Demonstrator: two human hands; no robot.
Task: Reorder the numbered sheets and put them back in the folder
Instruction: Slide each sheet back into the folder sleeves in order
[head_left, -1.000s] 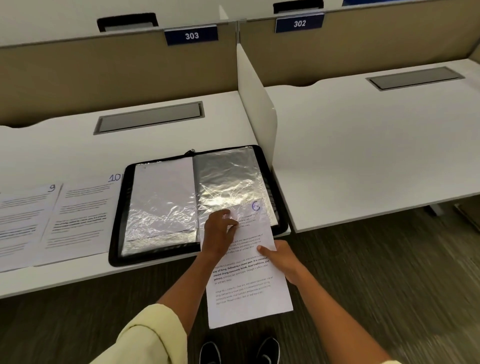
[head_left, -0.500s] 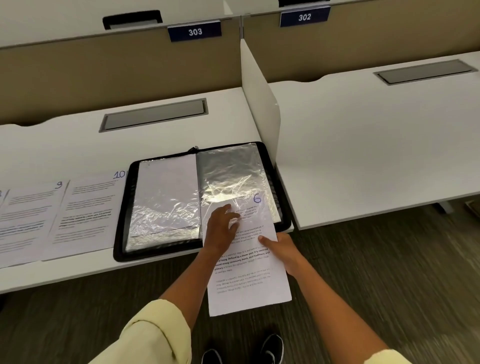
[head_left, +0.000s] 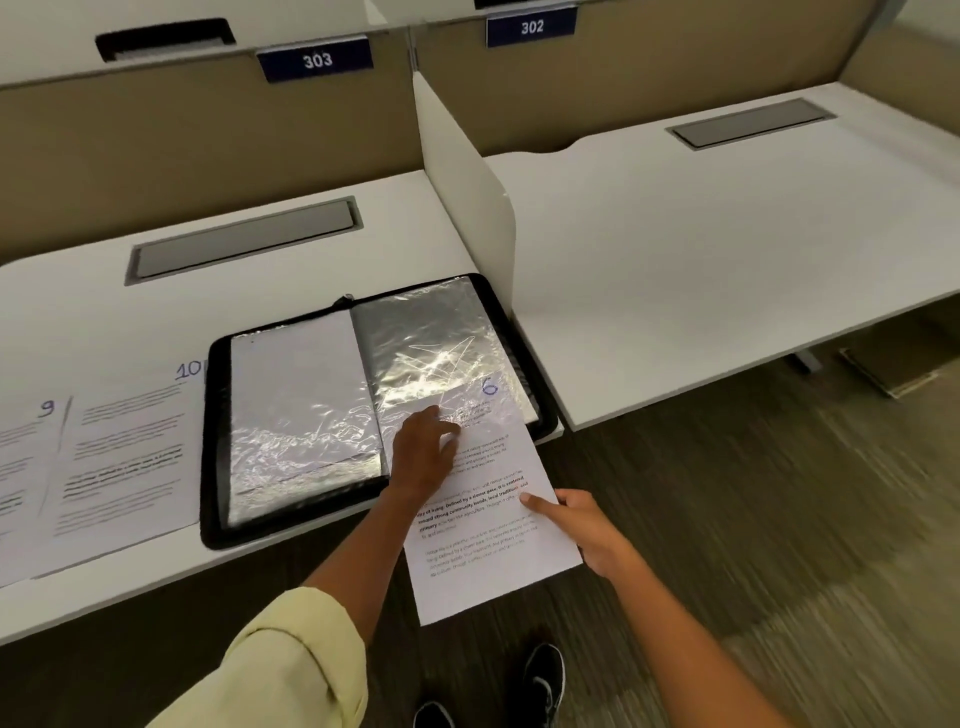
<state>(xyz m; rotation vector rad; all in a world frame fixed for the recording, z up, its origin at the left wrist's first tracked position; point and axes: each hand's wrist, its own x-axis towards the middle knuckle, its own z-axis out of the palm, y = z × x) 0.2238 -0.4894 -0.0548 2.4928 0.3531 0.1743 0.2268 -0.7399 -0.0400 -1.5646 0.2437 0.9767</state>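
Note:
A black folder (head_left: 213, 441) lies open on the left desk, its clear plastic sleeves shining. The sheet numbered 6 (head_left: 488, 566) has its top end tucked inside the right-hand sleeve (head_left: 431, 343), and its lower part hangs past the desk edge. My left hand (head_left: 423, 457) pinches the sleeve's lower edge with its fingertips on the sheet. My right hand (head_left: 582, 530) grips the sheet's right edge, thumb on top. Sheets numbered 9 (head_left: 21, 467) and 10 (head_left: 130, 457) lie flat to the left of the folder.
A white divider panel (head_left: 462, 192) stands just right of the folder, between desk 303 (head_left: 78, 312) and desk 302 (head_left: 727, 249). Each desk has a grey cable hatch at the back. Carpeted floor and my black shoes lie below.
Sheet 6 has slid a little further up into the right sleeve, with my right hand moving lower along its right edge. The view has shifted slightly left.

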